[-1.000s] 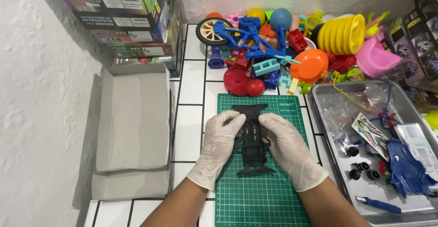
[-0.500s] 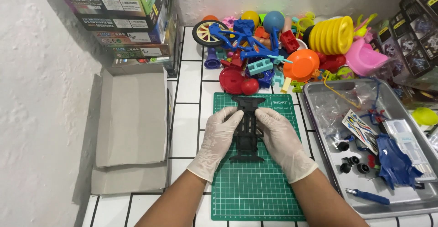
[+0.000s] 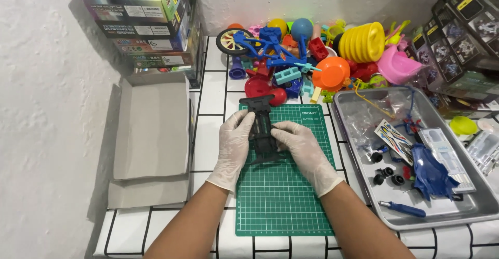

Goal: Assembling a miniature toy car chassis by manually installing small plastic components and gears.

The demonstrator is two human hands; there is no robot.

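Observation:
Both of my hands wear white gloves and grip a black plastic model-car chassis (image 3: 262,117) lying lengthwise on a green cutting mat (image 3: 283,196). My left hand (image 3: 234,144) holds the chassis's left side, fingers curled over its edge. My right hand (image 3: 301,147) presses on its right side near the rear end. The chassis's front bumper points away from me, at the mat's far edge.
An open grey cardboard box lid (image 3: 152,129) lies left of the mat. A metal tray (image 3: 483,207) at the right holds a blue car body, sticker sheets, small black wheels and a blue screwdriver. Colourful plastic toys (image 3: 312,51) pile up at the back. Stacked kit boxes (image 3: 145,20) stand back left.
The view shifted slightly. My hands stay on the chassis, with the fingers adjusted a little along its sides.

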